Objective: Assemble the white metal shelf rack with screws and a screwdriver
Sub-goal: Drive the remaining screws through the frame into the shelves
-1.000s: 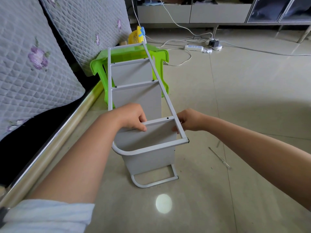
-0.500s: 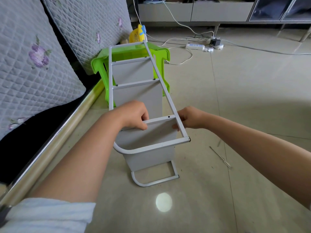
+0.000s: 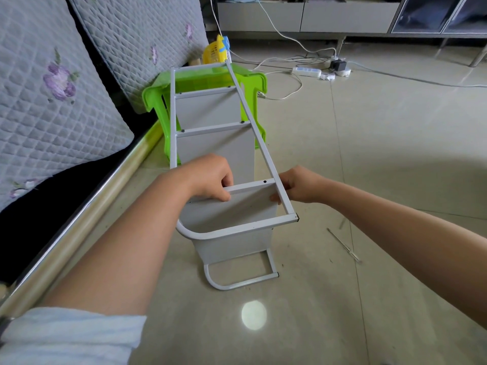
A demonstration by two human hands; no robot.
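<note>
- Glossy beige tiled floor (image 3: 395,154), with a round spot of light near you; grey quilted mattresses with purple flowers (image 3: 52,96) lean along your left.
- White metal shelf rack (image 3: 259,143): lies tilted on its side in front of you, its curved lower foot on the floor, its far end resting against a bright green plastic stool (image 3: 210,80). Three flat panels sit between the side rails.
- Your left hand (image 3: 210,177): fingers curled over the left end of the nearest crossbar, thumb underneath, clamped on the rack.
- Your right hand (image 3: 300,184): wrapped around the right side rail just beside the same crossbar, fingertips pressing on the panel's edge.
- Slim metal screwdriver (image 3: 344,245): lies loose on the floor to the right of the rack, apart from both hands.
- Yellow plastic basket (image 3: 214,52): behind the stool.
- White power strip (image 3: 307,71) with cables: on the floor further back, before a low grey cabinet (image 3: 303,14).
</note>
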